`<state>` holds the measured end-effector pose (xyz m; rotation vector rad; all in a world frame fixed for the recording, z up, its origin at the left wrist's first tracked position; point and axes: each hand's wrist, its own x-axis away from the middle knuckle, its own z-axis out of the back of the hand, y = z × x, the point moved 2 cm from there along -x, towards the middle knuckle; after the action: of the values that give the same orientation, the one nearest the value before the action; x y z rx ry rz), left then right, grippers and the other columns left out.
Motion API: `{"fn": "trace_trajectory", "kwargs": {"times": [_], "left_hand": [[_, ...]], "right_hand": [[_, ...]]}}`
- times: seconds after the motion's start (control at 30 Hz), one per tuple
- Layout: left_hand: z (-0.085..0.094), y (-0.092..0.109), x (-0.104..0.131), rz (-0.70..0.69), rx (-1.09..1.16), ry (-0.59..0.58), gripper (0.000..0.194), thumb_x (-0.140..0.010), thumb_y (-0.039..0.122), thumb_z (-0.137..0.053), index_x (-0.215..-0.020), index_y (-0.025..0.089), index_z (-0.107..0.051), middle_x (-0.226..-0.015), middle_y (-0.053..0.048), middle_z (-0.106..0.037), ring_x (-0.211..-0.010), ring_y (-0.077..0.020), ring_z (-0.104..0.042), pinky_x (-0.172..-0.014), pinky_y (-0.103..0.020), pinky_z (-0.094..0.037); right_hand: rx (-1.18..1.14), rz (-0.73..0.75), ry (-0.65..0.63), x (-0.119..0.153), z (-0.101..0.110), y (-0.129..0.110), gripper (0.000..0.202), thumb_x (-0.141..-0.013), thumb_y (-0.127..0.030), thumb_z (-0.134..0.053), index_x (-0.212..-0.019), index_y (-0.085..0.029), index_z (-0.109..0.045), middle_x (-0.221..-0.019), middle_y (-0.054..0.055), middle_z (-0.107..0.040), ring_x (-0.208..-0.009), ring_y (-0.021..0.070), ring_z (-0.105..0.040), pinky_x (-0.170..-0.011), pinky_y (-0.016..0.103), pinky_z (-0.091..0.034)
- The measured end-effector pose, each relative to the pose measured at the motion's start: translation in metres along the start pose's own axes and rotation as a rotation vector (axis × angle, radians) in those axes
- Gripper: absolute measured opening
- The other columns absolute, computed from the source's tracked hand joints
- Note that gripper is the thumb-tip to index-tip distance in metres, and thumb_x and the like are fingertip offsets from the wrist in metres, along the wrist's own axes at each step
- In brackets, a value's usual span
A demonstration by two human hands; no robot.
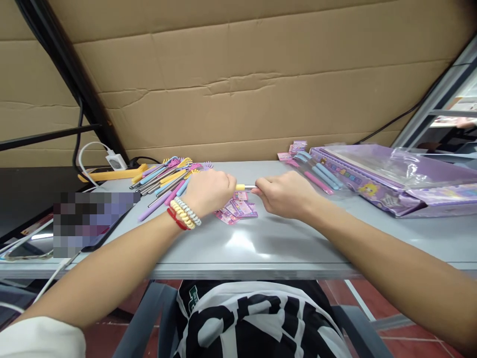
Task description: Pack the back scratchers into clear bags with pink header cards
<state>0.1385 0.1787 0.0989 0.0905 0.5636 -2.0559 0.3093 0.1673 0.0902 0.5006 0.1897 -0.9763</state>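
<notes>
My left hand (213, 190) and my right hand (281, 193) are both closed on one back scratcher (241, 187), gripping it from opposite ends. Between the fists a short yellow part and a stretch of metal rod show; its ends are hidden in my hands. Below it lie several pink and purple printed cards (240, 206) on the grey table. Left of my left hand is a loose pile of back scratchers (169, 179) with metal rods, claw-shaped heads and yellow, blue, pink and purple handles. Past my right hand lie blue and pink back scratchers (316, 171) in clear wrapping.
A purple printed box (395, 199) with clear plastic on top stands at the right. At the left are a tablet-like device (108, 219), cables and a white charger plug (116, 160). Cardboard (238, 89) lines the back. The grey table's front edge (257, 271) runs before my lap.
</notes>
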Motion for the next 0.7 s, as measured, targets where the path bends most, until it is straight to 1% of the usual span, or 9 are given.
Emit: {"fn": "trace_trajectory", "kwargs": {"times": [0.07,0.1,0.2,0.27,0.37,0.47,0.6,0.63,0.7], "left_hand": [[-0.009,-0.002,-0.006,-0.016,0.060,0.007,0.038,-0.088,0.020,-0.029,-0.098,0.009,-0.065,-0.070,-0.015,-0.063,-0.066,-0.0247,-0.060,-0.052,-0.031,-0.029],[-0.013,-0.003,-0.009,-0.016,0.117,0.005,0.039,-0.090,0.023,-0.029,-0.096,0.011,-0.065,-0.068,-0.014,-0.063,-0.063,-0.0234,-0.059,-0.052,-0.031,-0.028],[-0.017,-0.009,-0.014,0.042,0.333,0.013,0.053,-0.094,0.042,-0.023,-0.074,0.016,-0.064,-0.060,-0.008,-0.061,-0.056,-0.0193,-0.055,-0.052,-0.031,-0.028],[-0.016,-0.012,-0.014,0.081,0.447,0.028,0.055,-0.093,0.049,-0.024,-0.066,0.018,-0.060,-0.059,-0.006,-0.061,-0.055,-0.0178,-0.053,-0.054,-0.030,-0.030],[-0.015,-0.014,-0.012,0.060,0.558,-0.004,0.044,-0.091,0.047,-0.031,-0.074,0.019,-0.060,-0.065,-0.004,-0.064,-0.058,-0.0170,-0.055,-0.056,-0.028,-0.034],[-0.019,-0.017,-0.012,0.029,0.633,-0.062,0.039,-0.092,0.045,-0.032,-0.083,0.019,-0.060,-0.067,-0.003,-0.065,-0.062,-0.0172,-0.057,-0.057,-0.028,-0.036],[-0.029,-0.032,-0.018,0.043,0.652,-0.033,0.038,-0.091,0.046,-0.033,-0.085,0.019,-0.059,-0.076,-0.004,-0.066,-0.070,-0.0185,-0.059,-0.060,-0.028,-0.037],[-0.032,-0.038,-0.020,0.063,0.635,-0.012,0.037,-0.091,0.046,-0.033,-0.085,0.019,-0.059,-0.078,-0.004,-0.066,-0.072,-0.0190,-0.059,-0.061,-0.028,-0.038],[-0.038,-0.051,-0.022,0.115,0.586,0.024,0.035,-0.091,0.044,-0.033,-0.086,0.019,-0.057,-0.082,-0.006,-0.066,-0.074,-0.0197,-0.059,-0.063,-0.029,-0.038]], "right_hand": [[-0.021,0.002,0.001,-0.002,-0.001,0.007,0.044,-0.095,-0.039,-0.032,-0.082,-0.014,-0.065,-0.072,0.012,-0.068,-0.054,0.0164,-0.052,-0.053,0.030,-0.017],[-0.040,0.003,0.017,-0.003,-0.002,0.012,0.042,-0.094,-0.040,-0.034,-0.086,-0.014,-0.066,-0.075,0.012,-0.069,-0.058,0.0176,-0.055,-0.054,0.030,-0.020],[-0.097,-0.013,0.117,-0.004,-0.003,0.033,0.037,-0.091,-0.044,-0.045,-0.098,-0.014,-0.066,-0.082,0.012,-0.070,-0.074,0.0219,-0.061,-0.062,0.030,-0.031],[-0.135,-0.041,0.171,-0.003,-0.005,0.049,0.039,-0.087,-0.046,-0.053,-0.101,-0.013,-0.065,-0.086,0.013,-0.069,-0.084,0.0243,-0.061,-0.071,0.031,-0.037],[-0.230,-0.067,0.168,-0.001,-0.012,0.069,0.034,-0.087,-0.043,-0.054,-0.099,-0.014,-0.065,-0.093,0.013,-0.067,-0.091,0.0247,-0.060,-0.077,0.033,-0.041],[-0.324,-0.066,0.179,-0.001,-0.020,0.076,0.030,-0.087,-0.039,-0.054,-0.100,-0.014,-0.064,-0.099,0.013,-0.065,-0.095,0.0244,-0.059,-0.080,0.034,-0.043],[-0.404,-0.095,0.327,-0.003,-0.025,0.077,0.039,-0.083,-0.037,-0.056,-0.114,-0.013,-0.058,-0.114,0.015,-0.060,-0.105,0.0256,-0.055,-0.088,0.037,-0.043],[-0.424,-0.119,0.374,-0.003,-0.024,0.077,0.040,-0.082,-0.036,-0.057,-0.114,-0.012,-0.057,-0.115,0.016,-0.059,-0.105,0.0257,-0.055,-0.088,0.037,-0.043],[-0.473,-0.174,0.435,-0.004,-0.023,0.073,0.033,-0.080,-0.033,-0.056,-0.105,-0.012,-0.060,-0.106,0.015,-0.062,-0.098,0.0243,-0.057,-0.084,0.036,-0.044]]}}
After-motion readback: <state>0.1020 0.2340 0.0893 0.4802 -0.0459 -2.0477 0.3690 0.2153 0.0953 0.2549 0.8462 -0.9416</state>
